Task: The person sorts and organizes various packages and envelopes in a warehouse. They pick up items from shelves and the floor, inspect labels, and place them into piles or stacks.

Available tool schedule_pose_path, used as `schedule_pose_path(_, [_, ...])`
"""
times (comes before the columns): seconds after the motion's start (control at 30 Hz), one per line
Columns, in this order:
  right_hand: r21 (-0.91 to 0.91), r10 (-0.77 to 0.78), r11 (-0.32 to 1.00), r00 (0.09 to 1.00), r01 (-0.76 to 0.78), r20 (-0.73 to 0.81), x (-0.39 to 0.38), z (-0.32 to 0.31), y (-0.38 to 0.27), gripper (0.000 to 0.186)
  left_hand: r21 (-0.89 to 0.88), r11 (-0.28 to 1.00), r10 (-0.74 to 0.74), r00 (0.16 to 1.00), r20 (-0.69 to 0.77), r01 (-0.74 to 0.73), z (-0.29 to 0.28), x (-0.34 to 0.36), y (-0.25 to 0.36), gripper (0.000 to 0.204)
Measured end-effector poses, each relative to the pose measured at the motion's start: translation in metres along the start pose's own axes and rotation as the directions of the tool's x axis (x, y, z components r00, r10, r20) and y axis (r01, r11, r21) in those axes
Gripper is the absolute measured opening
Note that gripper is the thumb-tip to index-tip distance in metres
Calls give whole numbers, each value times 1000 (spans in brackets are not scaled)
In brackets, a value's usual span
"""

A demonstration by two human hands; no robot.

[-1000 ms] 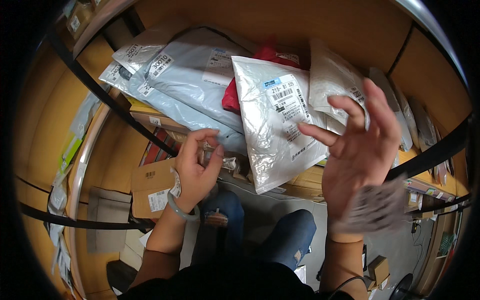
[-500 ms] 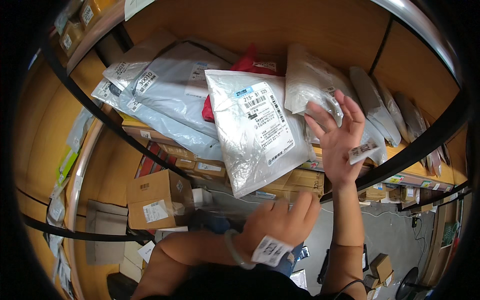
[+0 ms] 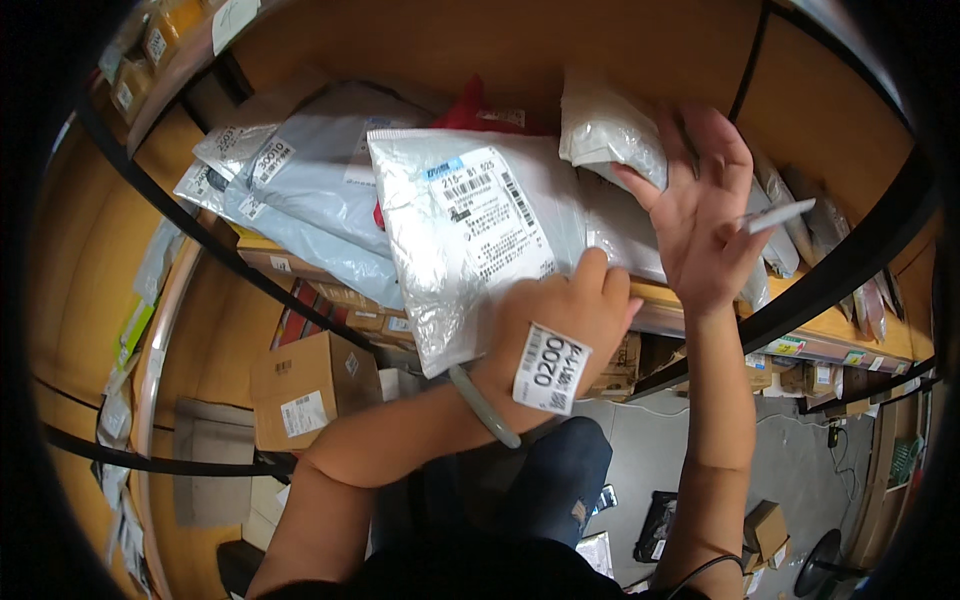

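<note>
A silver mailer (image 3: 420,235) with a white label lies across the parcel pile. My left hand (image 3: 560,315) is over its lower right part, fingers curled, with a white sticker (image 3: 550,365) on its back and a bangle at the wrist; whatever its fingers might hold is hidden. My right hand (image 3: 705,205) is raised palm up with fingers apart and bent, beside a white crinkled mailer (image 3: 605,120), its fingertips at or very near that mailer. A small label (image 3: 775,215), seen nearly edge-on, sticks to its thumb. Grey-blue mailers (image 3: 315,190) and a red bag (image 3: 480,100) lie behind.
The wooden shelf (image 3: 650,45) is crossed by dark bars (image 3: 830,285). More mailers (image 3: 830,240) stand at right. A cardboard box (image 3: 310,380) is at lower left, and more boxes (image 3: 765,525) lie on the grey floor (image 3: 795,470) beside a black item (image 3: 655,525).
My left hand has swung right and up onto the silver mailer, fingers curled. My right hand has risen toward the white crinkled mailer. The silver mailer appears further left in view.
</note>
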State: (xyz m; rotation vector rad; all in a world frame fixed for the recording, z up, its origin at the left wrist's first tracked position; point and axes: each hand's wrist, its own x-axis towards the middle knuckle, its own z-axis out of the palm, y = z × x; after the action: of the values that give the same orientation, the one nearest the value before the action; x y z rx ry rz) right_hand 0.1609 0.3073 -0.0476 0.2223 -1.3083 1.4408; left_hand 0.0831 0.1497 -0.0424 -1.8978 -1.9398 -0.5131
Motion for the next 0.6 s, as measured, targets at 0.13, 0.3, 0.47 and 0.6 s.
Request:
schedule_pose_path(0.13, [46,21,999,999,-23,42,2,-3,-2,99,16,995,97,995,35,-98,1,-2,-10,28])
schedule_pose_path(0.3, [69,37,997,998,-40,47,2,-2,-2,96,19,991,133,990,55,-134,4,-8,-11,28])
schedule_pose_path(0.47, [104,38,994,998,-44,56,0,-4,-1,94,59,972,218,964,153,-229,1,-12,-14,25])
schedule_pose_path(0.6, [126,50,990,997,-57,57,-4,-3,3,91,54,989,127,968,217,-141,2,-10,-13,24])
